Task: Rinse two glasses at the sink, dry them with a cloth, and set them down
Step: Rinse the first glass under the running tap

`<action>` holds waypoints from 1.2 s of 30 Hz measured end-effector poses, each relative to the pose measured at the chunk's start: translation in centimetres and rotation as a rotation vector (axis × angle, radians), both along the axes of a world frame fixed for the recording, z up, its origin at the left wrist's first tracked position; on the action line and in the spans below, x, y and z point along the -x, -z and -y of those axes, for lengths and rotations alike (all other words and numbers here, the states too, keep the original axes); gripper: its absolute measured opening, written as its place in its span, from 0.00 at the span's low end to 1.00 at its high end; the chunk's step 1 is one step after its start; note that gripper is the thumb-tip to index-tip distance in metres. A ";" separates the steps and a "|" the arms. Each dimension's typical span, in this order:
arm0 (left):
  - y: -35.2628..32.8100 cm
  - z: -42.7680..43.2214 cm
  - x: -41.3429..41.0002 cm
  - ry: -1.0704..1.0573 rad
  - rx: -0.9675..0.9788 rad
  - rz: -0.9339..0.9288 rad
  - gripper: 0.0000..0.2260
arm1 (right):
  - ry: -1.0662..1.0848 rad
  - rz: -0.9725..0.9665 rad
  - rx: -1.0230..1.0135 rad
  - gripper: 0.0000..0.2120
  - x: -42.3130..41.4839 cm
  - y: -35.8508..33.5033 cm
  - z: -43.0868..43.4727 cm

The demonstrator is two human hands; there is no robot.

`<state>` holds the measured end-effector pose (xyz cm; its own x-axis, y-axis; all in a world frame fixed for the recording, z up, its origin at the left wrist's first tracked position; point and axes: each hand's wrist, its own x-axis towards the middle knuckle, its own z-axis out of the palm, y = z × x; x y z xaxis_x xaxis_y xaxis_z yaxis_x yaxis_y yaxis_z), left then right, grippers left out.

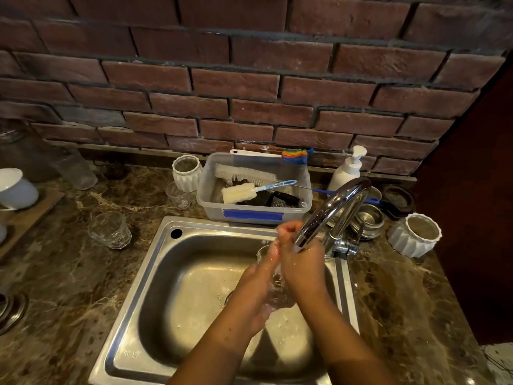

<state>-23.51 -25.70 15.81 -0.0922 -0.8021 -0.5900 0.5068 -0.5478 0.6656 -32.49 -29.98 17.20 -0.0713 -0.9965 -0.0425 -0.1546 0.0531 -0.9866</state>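
Observation:
Over the steel sink [155, 276], both hands hold one clear glass [279, 290] under the chrome faucet's [333, 209] spout, where water runs. My left hand [258, 290] cups the glass from the left and below. My right hand [298, 259] wraps it from the right, fingers curled near its rim; most of the glass is hidden between the hands. A second clear glass [110, 229] stands upright on the marble counter left of the sink. No cloth is in view.
A plastic tub [249, 212] with brushes sits behind the sink. A small glass [180, 196] and a white ribbed cup [187, 173] stand to its left. Right of the faucet are a soap pump [348, 170], steel bowls [366, 220] and another white cup [416, 236].

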 end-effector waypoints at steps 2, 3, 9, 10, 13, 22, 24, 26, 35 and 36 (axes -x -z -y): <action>0.1 -0.1 -0.1 -0.070 -0.043 -0.101 0.28 | -0.087 -0.034 -0.044 0.06 -0.3 0.5 -1.0; 0.2 -0.1 -0.4 -0.103 -0.062 -0.144 0.28 | -0.150 -0.106 -0.052 0.10 -0.4 0.8 -1.6; 0.4 -0.2 -1.4 -0.092 -0.100 -0.284 0.26 | -0.348 -0.357 0.068 0.29 -0.1 0.6 -3.9; 0.5 -0.1 -1.4 -0.094 -0.094 -0.298 0.25 | -0.345 -0.292 0.038 0.22 0.3 0.3 -3.2; 0.1 -0.1 -1.4 -0.076 -0.070 -0.325 0.25 | -0.275 0.022 -0.057 0.02 1.2 -0.6 -1.2; 0.4 -0.4 -0.2 0.027 -0.017 -0.011 0.25 | -0.074 -0.099 -0.111 0.06 1.2 0.6 1.4; 0.5 -0.4 0.0 0.029 0.013 0.014 0.28 | -0.016 -0.140 0.053 0.05 0.9 0.5 0.5; 0.3 -0.5 0.0 -0.006 0.014 -0.043 0.27 | 0.042 -0.083 0.098 0.04 0.3 0.2 -0.2; 0.5 -0.5 -1.0 -0.098 -0.092 -0.295 0.27 | -0.286 -0.398 0.149 0.30 -0.1 0.9 -4.1; 0.4 -0.5 -1.0 -0.116 -0.100 -0.322 0.26 | -0.259 -0.353 0.145 0.27 0.1 0.8 -3.6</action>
<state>-22.49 -25.19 15.39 -0.1975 -0.7579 -0.6218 0.7446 -0.5285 0.4077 -32.62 -26.41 16.45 0.1961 -0.9772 0.0812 -0.4723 -0.1667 -0.8655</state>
